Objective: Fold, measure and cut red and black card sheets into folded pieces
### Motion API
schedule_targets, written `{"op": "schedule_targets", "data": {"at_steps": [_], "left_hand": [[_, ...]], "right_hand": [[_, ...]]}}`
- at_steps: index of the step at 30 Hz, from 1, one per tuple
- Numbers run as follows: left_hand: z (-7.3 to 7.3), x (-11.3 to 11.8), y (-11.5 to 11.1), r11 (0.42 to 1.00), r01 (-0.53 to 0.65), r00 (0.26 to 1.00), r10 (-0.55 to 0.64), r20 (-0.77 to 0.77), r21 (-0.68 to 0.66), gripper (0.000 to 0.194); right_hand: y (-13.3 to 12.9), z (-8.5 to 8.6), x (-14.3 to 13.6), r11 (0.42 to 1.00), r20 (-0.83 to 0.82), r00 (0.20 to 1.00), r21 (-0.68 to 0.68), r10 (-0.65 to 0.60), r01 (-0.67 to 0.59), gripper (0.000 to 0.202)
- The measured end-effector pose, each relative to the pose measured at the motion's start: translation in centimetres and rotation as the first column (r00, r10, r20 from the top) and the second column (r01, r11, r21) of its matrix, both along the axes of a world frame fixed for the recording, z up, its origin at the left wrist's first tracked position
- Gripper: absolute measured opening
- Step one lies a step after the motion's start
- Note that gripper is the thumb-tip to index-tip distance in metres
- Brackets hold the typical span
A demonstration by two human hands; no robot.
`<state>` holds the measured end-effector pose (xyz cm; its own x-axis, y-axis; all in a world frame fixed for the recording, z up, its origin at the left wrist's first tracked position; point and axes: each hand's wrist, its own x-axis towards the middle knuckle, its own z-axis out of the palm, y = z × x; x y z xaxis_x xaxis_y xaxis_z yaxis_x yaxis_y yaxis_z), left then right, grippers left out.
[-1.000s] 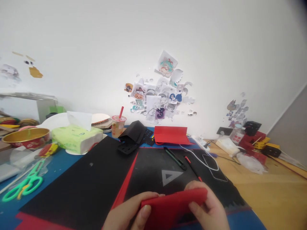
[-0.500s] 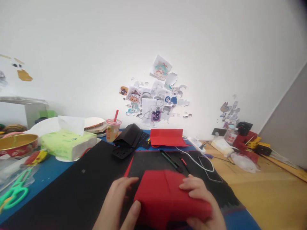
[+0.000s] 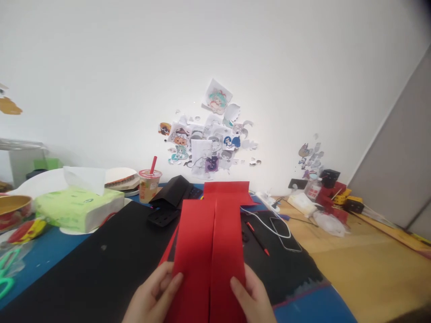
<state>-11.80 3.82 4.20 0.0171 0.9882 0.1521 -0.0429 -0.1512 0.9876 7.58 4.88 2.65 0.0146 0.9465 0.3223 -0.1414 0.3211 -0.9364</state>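
Observation:
A folded sheet of red paper [image 3: 195, 246] stands tall in front of me, its two side flaps meeting at a seam down the middle. My left hand [image 3: 156, 289] pinches its left edge, thumb in front and fingers behind. On the opposite edge my right hand [image 3: 251, 294] grips it the same way. The paper's lower end runs out of view. Behind it, another folded red paper piece [image 3: 227, 190] lies at the back of the table. A red and black pen [image 3: 257, 237] rests on the black mat [image 3: 101, 264] to the right.
At left are a green tissue pack [image 3: 81, 208], green scissors [image 3: 6, 273] and a red bowl [image 3: 15, 211]. A drink cup [image 3: 149, 186] with a straw and a black folded piece [image 3: 173, 193] stand at the back. A white cable [image 3: 269, 231] curls on the right.
The red paper has turned from lying sideways to upright, seam facing me. Both hands have shifted to its side edges, and my left hand has closed on it. The view has swung slightly right.

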Motion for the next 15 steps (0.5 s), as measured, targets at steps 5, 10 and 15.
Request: {"op": "schedule_targets", "data": {"at_steps": [5, 10, 15], "left_hand": [[-1.1, 0.1, 0.8, 0.991, 0.109, 0.971, -0.091, 0.221, -0.073, 0.028], [-0.5, 0.9, 0.4, 0.987, 0.066, 0.933, -0.008, 0.361, -0.148, 0.037], [-0.3, 1.9, 0.1, 0.992, -0.032, 0.940, 0.071, 0.333, -0.122, 0.047]], "right_hand": [[-0.2, 1.2, -0.7, 0.997, 0.003, 0.997, 0.005, -0.079, 0.079, 0.041], [-0.1, 1.5, -1.0, 0.996, 0.029, 0.995, 0.006, -0.094, 0.094, 0.041], [-0.2, 1.5, -1.4, 0.991, 0.068, 0.989, 0.012, -0.131, 0.130, 0.042]]}}
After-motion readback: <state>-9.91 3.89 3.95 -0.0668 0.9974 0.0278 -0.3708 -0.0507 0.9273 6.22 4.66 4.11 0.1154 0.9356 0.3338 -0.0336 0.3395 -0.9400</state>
